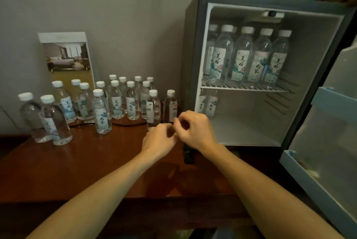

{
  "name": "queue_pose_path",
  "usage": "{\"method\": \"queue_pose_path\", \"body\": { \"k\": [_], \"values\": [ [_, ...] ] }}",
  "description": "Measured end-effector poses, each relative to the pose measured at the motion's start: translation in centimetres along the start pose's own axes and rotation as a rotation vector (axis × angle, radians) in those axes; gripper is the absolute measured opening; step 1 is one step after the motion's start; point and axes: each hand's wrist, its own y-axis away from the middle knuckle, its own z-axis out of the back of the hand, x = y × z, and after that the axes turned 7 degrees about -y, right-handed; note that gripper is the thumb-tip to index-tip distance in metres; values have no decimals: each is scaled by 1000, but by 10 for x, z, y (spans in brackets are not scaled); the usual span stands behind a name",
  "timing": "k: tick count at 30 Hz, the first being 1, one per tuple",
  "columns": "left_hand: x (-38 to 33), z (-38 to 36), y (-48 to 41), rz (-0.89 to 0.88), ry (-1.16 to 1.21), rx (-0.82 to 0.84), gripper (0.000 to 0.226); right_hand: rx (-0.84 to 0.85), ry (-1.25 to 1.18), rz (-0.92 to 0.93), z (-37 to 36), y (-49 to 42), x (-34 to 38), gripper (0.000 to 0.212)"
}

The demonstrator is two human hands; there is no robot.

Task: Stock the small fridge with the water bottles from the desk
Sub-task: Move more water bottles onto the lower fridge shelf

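Left hand (pixel 158 139) and right hand (pixel 195 130) meet above mid-worktop (pixel 77 161), fingers curled, seemingly holding nothing. Water bottles (pixel 116 101) crowd the back edge, beside the open fridge (pixel 193 45). Risk: a hasty reach clips the nearest bottles and topples packed neighbours.
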Motion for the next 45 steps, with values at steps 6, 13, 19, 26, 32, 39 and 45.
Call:
{"method": "queue_pose_path", "body": {
  "k": [6, 13, 19, 26, 32, 39, 45],
  "values": [
    [55, 11, -10, 165, 85, -166, 17, 195, 32, -138, -56, -36, 26, 27],
    [107, -1, -51, 223, 187, -192, 44, 288, -15, -515, -109, -77, 10, 67],
    [124, -13, -93, 171, 274, -133, 68, 253, -34, -592, -142, -96, -12, 66],
    [128, -30, -116, 160, 348, -78, 73, 188, 88, -628, -161, -98, -22, 69],
    [129, -23, -108, 175, 385, -126, 60, 173, 148, -524, -158, -91, -15, 59],
    [132, 2, -81, 176, 372, -114, 41, 249, 232, -322, -135, -77, 8, 63],
    [123, 33, -53, 77, 366, -15, 53, 276, -307, -404, -103, -67, 15, 60]
  ]
}}
